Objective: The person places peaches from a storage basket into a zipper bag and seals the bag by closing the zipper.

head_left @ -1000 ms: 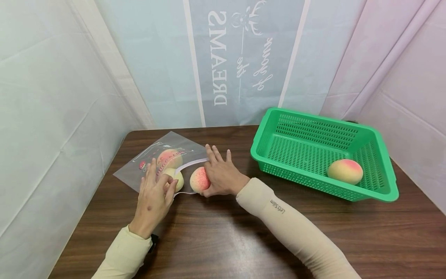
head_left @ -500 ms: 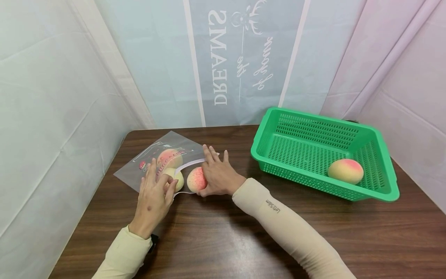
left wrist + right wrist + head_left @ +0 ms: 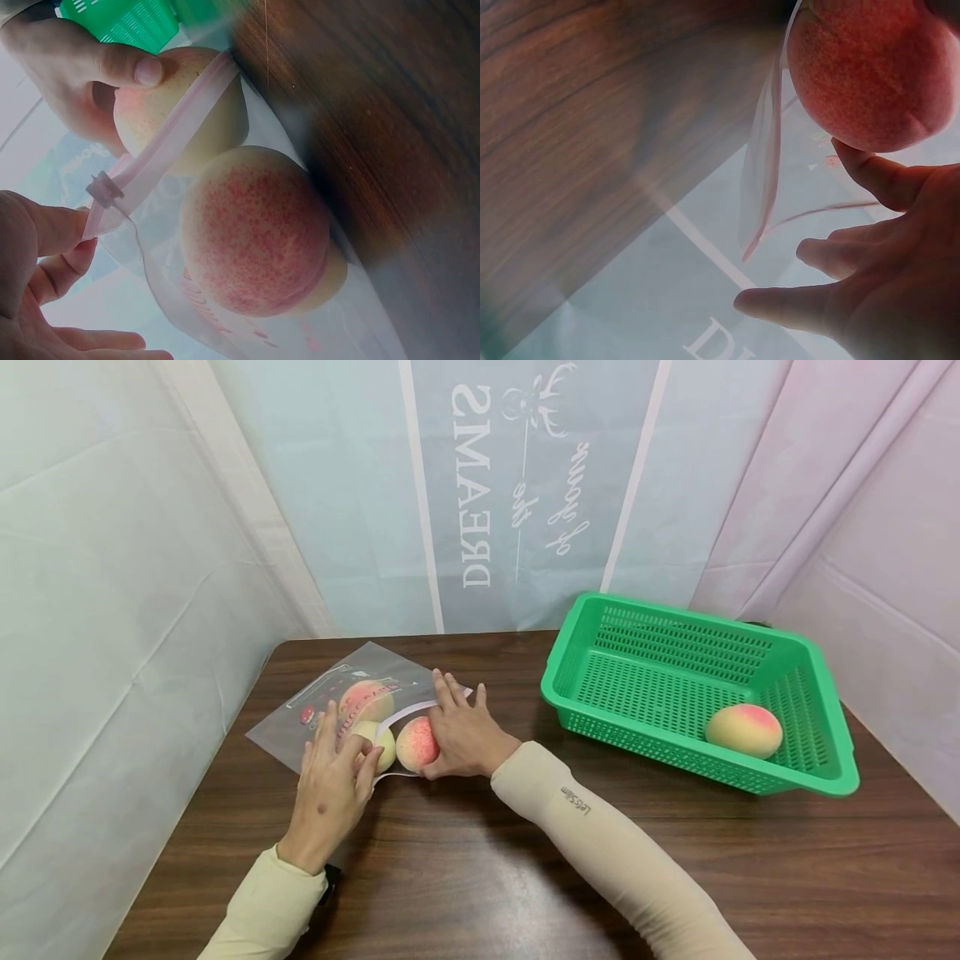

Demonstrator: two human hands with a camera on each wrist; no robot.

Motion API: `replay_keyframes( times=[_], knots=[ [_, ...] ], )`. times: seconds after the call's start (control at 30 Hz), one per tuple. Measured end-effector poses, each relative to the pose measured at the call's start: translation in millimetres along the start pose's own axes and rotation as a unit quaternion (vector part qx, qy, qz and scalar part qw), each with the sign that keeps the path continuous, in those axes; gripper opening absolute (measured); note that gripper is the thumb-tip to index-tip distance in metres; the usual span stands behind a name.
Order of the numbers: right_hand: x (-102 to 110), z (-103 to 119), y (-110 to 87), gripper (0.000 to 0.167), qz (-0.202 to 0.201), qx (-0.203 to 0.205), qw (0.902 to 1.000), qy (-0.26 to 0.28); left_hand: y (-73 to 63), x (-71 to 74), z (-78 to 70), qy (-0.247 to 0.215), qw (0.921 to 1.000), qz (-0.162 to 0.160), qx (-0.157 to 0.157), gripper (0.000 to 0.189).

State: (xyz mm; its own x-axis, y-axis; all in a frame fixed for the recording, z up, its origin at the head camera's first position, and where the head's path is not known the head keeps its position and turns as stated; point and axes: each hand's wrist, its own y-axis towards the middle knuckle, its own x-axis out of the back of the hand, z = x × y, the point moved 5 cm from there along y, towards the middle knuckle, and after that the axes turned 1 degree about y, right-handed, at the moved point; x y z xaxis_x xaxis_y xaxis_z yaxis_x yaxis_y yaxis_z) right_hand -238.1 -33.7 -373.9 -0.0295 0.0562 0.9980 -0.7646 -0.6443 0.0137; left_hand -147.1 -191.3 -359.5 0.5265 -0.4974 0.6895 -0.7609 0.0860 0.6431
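Note:
A clear zip bag [image 3: 281, 733] lies at the table's left with printing on its film. Inside it are two peaches, a pink-topped one [image 3: 358, 700] farther back and a pale one [image 3: 386, 745] near the mouth. My left hand [image 3: 330, 789] pinches the bag's edge by the zip slider [image 3: 104, 189], its other fingers stretched out over the film. At the bag's mouth my right hand [image 3: 467, 735] grips a third peach [image 3: 414, 743] between thumb and index finger. In the left wrist view the zip strip [image 3: 180, 112] crosses in front of this peach, which is partly inside.
A green slotted basket [image 3: 622, 714] stands at the table's back right. One peach [image 3: 744, 730] lies in its near right corner. White cloth walls flank the wooden table [image 3: 480, 868], and a printed cloth [image 3: 525, 485] hangs behind it.
My right hand has slid left with its peach, farther into the bag's mouth and closer to the pale peach. My left hand stays where it was.

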Motion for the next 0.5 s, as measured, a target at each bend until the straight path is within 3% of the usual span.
replay_keyframes(
  times=[0.5],
  knots=[
    [-2.6, 2.8, 9.4, 0.081, -0.003, -0.019, 0.9997, -0.014, 0.7, -0.8, -0.8, 0.004, 1.0000, -0.001, -0.009, 0.021]
  ],
)
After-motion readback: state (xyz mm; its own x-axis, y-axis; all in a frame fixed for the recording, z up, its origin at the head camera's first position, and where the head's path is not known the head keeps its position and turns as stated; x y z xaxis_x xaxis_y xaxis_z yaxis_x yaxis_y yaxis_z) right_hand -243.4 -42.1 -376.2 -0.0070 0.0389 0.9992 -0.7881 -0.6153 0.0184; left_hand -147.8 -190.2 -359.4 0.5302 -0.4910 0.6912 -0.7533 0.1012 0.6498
